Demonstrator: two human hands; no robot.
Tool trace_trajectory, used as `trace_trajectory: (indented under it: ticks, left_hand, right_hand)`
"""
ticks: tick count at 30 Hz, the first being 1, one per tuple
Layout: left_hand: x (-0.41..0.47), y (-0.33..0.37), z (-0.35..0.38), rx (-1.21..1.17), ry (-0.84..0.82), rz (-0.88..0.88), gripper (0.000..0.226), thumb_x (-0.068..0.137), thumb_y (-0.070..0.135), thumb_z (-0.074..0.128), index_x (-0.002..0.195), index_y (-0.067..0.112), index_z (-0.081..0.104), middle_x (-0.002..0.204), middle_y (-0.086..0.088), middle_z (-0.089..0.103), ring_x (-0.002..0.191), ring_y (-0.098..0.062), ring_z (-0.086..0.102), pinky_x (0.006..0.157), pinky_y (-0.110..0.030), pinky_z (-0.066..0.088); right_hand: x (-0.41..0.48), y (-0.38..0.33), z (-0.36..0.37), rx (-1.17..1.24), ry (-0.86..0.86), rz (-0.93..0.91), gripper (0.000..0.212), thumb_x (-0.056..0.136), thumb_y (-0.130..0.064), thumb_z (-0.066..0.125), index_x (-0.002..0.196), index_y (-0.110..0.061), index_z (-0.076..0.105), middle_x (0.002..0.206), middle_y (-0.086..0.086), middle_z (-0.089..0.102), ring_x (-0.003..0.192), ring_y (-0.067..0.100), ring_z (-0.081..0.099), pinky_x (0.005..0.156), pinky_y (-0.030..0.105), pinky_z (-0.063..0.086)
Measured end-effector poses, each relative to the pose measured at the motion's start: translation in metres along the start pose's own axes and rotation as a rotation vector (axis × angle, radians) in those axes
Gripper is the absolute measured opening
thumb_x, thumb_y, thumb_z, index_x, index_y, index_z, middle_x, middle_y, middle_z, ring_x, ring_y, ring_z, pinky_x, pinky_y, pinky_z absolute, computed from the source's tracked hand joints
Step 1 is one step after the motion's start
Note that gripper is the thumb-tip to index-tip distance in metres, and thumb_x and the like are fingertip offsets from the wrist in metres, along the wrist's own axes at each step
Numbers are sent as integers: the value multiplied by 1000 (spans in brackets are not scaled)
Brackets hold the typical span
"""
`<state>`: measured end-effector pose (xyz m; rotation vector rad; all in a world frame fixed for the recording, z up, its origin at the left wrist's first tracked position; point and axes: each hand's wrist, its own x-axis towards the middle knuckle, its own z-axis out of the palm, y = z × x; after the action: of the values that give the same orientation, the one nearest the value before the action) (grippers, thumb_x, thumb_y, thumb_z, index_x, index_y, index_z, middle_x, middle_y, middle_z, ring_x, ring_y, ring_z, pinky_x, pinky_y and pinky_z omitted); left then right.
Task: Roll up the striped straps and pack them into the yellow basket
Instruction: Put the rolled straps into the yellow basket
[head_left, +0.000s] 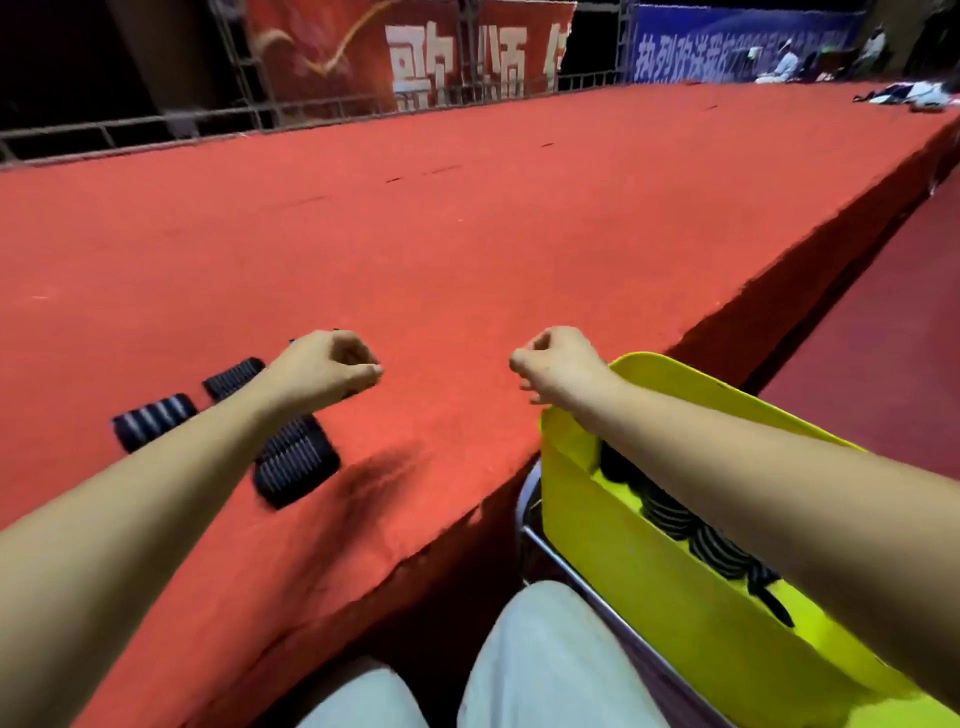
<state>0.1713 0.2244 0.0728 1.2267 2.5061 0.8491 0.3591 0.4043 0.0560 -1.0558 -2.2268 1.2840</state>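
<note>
Dark rolled striped straps lie on the red platform at my left: one roll, another, and a pair side by side. My left hand hovers just past them with its fingers curled; nothing shows in its grip, though a dark sliver peeks out beneath it. My right hand is curled into a loose fist over the platform, holding nothing. The yellow basket stands at my right under my right forearm. Several rolled straps lie inside it, partly hidden by the arm.
The red carpeted platform stretches far ahead; its front edge runs diagonally past my knees. The basket rests on a metal-framed seat. Railings and banners stand behind. Seated people and cloth are at the far right corner.
</note>
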Motion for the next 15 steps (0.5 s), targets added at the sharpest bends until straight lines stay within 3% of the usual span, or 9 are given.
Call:
trace_trajectory:
  ticks: [2,5,7,9,11,13,15]
  left_hand:
    - [-16,-40,-19,88,76,-101,6,90,19,70,88,13,70,75,2,68,67,-12,61,58,-25,44]
    - [-37,-94,-36,81,128,-250,6,87,17,69,85,12,70,77,-2,68,74,-24,61,66,-30,45]
    - [-43,-118,-33,92,92,-292,9,87,20,71,91,12,70,89,-5,72,86,-24,66,76,-31,48]
    - [-46,-136,-23,128,24,-303,19,89,26,71,103,13,70,105,-4,73,99,-22,66,83,-27,47]
    - [-47,-145,-8,157,-40,-270,29,91,28,69,116,12,68,117,-6,71,109,-21,65,88,-24,45]
    - [-49,-150,6,173,-74,-226,34,93,27,67,121,10,67,117,-7,71,104,-21,65,82,-22,42]
    - [-50,-154,14,162,-69,-188,30,93,26,67,117,8,69,93,-2,71,79,-13,62,65,-16,38]
  right_hand:
    - [-3,-16,40,37,-83,13,16,74,-21,57,61,-15,54,66,17,57,71,40,66,70,48,58]
    - [-4,-29,104,108,-278,80,14,88,-10,57,75,-11,54,80,16,55,66,27,61,62,32,52]
    - [-7,-31,141,180,-395,175,7,91,-11,59,96,-6,56,91,17,56,71,25,63,66,34,56]
    - [-6,-31,175,292,-487,288,26,94,-14,58,116,-2,50,102,22,57,73,28,64,68,35,58]
    - [-7,-34,202,405,-545,393,25,97,-17,57,114,0,47,108,28,58,81,33,66,73,37,59]
    - [-9,-34,224,485,-556,460,20,99,-18,56,103,0,48,104,29,60,86,37,67,81,41,58]
    - [-8,-32,239,533,-520,474,22,99,-19,59,105,0,50,90,24,59,74,31,66,70,36,60]
